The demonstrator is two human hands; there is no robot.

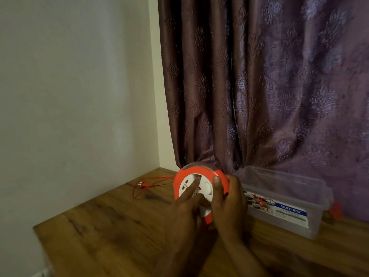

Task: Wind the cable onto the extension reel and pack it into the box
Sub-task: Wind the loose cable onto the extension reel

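The extension reel [196, 188], a round orange drum with a white socket face, is held upright on edge over the wooden worktop [111, 222], its face turned toward the camera. The right hand [229, 202] wraps the reel's right rim: its thumb lies across the white face while the fingers curl round the back, so this grip is closed firmly on the reel. The left hand [184, 208] sits in front of the lower left of the face, with one extended finger pressing up across the white disc toward the top; its other fingers are loosely bent, and it rests on the reel rather than clasping it. The cable [148, 181], thin and orange, runs out from the reel's left side and lies in a loose loop on the worktop, ending at a small plug [142, 184] near the back left corner, close to the white wall [75, 86]. Just beside the reel on the right stands the box [283, 198], a clear plastic container with a blue and white label reading "MULTI-BOX" on its near side; it is open at the top, and an orange clip shows at its far right end. Behind the reel and the box hangs a purple patterned curtain [269, 80], whose folds reach down to the worktop's back edge.
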